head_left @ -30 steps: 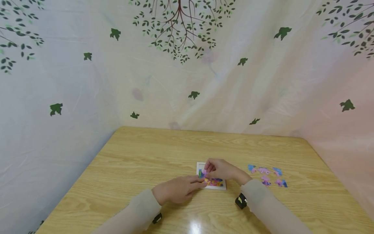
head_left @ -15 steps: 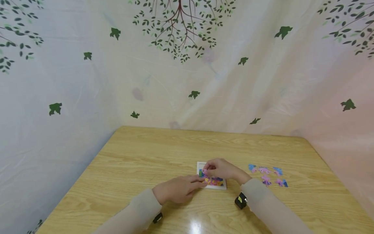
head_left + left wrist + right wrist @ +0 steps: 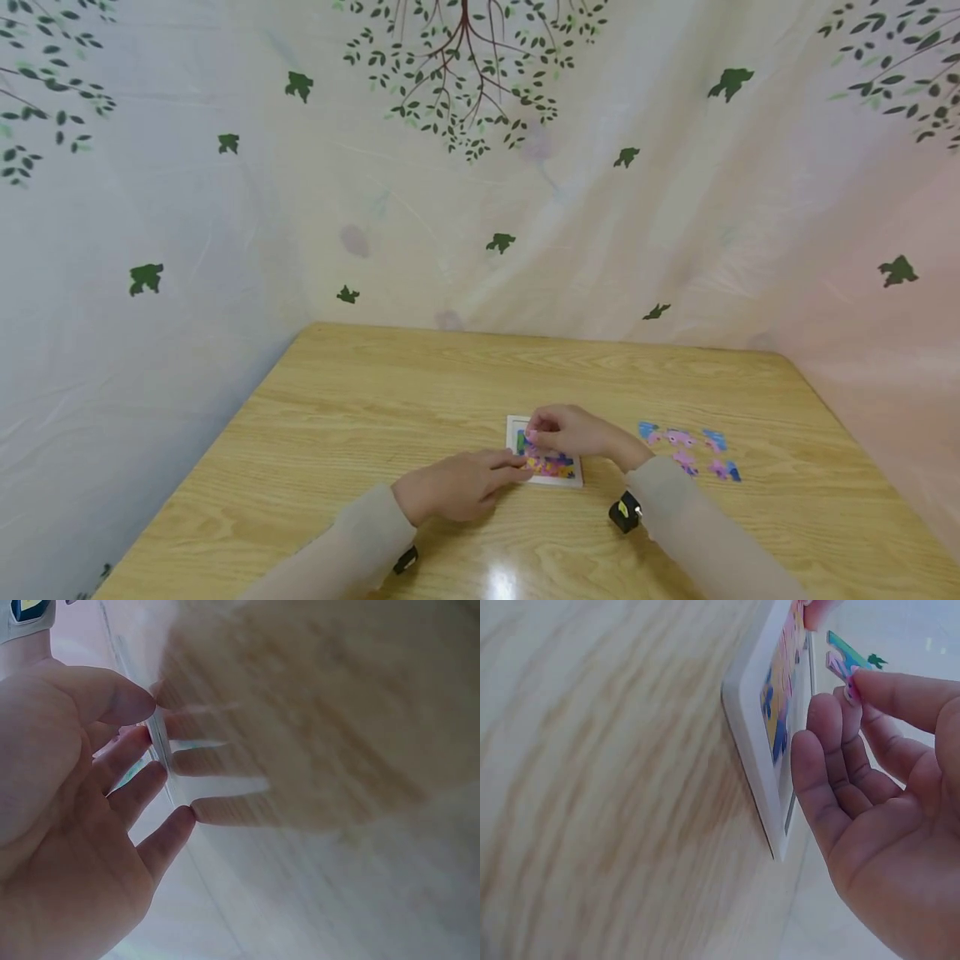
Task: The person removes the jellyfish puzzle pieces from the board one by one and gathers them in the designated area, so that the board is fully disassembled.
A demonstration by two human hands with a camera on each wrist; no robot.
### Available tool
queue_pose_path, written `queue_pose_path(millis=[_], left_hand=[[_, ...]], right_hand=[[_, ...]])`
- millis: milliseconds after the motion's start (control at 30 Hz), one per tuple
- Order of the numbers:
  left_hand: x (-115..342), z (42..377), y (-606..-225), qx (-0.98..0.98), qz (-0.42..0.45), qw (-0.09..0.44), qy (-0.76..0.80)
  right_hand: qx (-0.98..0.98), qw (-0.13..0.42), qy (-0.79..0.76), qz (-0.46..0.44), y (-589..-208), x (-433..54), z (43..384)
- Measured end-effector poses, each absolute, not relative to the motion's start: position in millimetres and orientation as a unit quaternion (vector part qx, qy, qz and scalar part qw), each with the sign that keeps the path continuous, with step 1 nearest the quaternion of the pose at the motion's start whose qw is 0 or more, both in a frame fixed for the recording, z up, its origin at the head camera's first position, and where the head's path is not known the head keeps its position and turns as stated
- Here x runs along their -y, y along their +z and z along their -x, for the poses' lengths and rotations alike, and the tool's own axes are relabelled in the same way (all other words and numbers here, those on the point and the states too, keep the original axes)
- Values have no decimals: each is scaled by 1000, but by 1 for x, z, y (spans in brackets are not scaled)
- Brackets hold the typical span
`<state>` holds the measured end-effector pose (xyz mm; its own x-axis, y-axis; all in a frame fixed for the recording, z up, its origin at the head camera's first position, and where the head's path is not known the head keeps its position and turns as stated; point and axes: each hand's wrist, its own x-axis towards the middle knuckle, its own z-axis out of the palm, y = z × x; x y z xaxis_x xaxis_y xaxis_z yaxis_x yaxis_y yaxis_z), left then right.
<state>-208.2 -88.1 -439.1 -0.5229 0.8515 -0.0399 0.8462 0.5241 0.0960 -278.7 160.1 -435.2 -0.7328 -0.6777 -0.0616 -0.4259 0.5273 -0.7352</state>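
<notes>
A white-rimmed puzzle tray (image 3: 558, 482) lies on the wooden table, with joined yellow, pink and blue pieces (image 3: 553, 467) along its near part. My right hand (image 3: 573, 432) is over the tray. Between thumb and index finger it pinches a puzzle piece (image 3: 846, 663), pink with blue and green, which is tilted above the tray in the right wrist view. My left hand (image 3: 456, 487) lies at the tray's left side, its fingertips reaching onto the near-left pieces. In the left wrist view the fingers of the left hand (image 3: 90, 780) are nearly straight, at the tray's edge.
To the right of the tray lie several loose puzzle pieces, among them a pink one with eyes (image 3: 681, 438) and a blue-cornered one (image 3: 716, 439). The wooden table (image 3: 375, 392) meets a pale leaf-printed curtain (image 3: 420, 208) behind and at both sides.
The right hand has shifted slightly over the tray while pinching the puzzle piece, whose angle has changed a little. The left hand stays in place, and the loose pieces have not moved.
</notes>
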Motion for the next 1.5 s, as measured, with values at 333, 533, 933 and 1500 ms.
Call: queue_pose_path(millis=[333,533,933,1500], left_hand=[[87,208,-439,-882,-466,60,43],[88,207,-438,-881,-466,66,45],[89,207,-437,-874,-477,73,53],[88,206,-435,-878,-469,79,55]], right_hand=[[-854,172,-380,311,-431,-202,280],[-857,172,-384,296,-430,-240,278],[-865,177,-380,277,-432,-302,264],[-891,175,-343,240,-431,-322,253]])
